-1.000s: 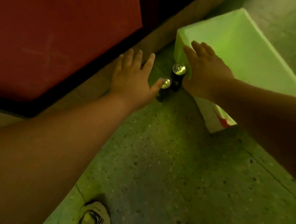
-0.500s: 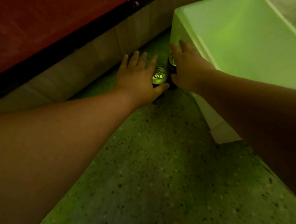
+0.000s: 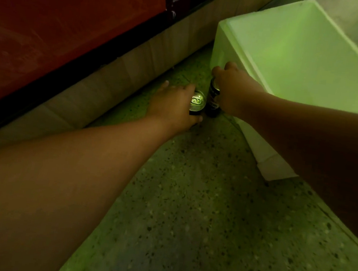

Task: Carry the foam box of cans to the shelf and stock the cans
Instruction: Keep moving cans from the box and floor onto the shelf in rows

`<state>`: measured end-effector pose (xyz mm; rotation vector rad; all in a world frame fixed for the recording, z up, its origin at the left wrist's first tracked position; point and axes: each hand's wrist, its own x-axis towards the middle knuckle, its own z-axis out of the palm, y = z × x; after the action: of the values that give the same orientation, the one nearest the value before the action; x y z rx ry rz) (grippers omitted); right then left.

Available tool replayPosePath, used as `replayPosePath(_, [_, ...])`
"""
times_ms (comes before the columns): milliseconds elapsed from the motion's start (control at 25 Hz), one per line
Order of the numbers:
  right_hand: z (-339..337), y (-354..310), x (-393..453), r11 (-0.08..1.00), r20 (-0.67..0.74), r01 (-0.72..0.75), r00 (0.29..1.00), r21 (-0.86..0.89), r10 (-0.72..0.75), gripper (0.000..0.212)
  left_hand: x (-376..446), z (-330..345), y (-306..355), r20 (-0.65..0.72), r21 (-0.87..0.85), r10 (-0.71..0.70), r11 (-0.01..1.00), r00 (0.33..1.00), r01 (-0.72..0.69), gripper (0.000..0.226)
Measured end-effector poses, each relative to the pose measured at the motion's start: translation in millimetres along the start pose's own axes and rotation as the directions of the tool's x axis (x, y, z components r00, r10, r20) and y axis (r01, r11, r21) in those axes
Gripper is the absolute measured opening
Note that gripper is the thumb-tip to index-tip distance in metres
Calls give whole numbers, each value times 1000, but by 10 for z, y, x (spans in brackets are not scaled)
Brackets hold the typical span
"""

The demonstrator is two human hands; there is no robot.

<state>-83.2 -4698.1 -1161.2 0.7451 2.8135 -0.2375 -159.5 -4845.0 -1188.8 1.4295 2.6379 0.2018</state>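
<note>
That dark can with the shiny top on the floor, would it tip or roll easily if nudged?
The dark can with the shiny top stands upright and narrow, so it probably tips easily. Being round, it would likely roll once down. The left hand wraps it, steadying it.
</note>
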Motion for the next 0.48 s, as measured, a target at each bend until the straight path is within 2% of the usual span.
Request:
replayPosePath(120, [-400,-141,-296,1000,7,18,1000,-2,-18,66,-259,-397,-53,2,-155,-47,987,999,47,66])
replayPosePath(240, [-1180,-374,-734,999,27,35,999,5,-35,63,-600,-1196,-37,-2,-303,-101,948,995,95,65])
replayPosePath(360, [-2222,-712,-1175,996,61,89,994,-14,-88,66,-957,-2245,12,-3,-325,-149,935,989,140,58])
replayPosePath(480, [-3622,-1063,-1592,984,86,173,982,-43,-169,57,-1259,-3677,51,6,-367,-198,911,980,187,55])
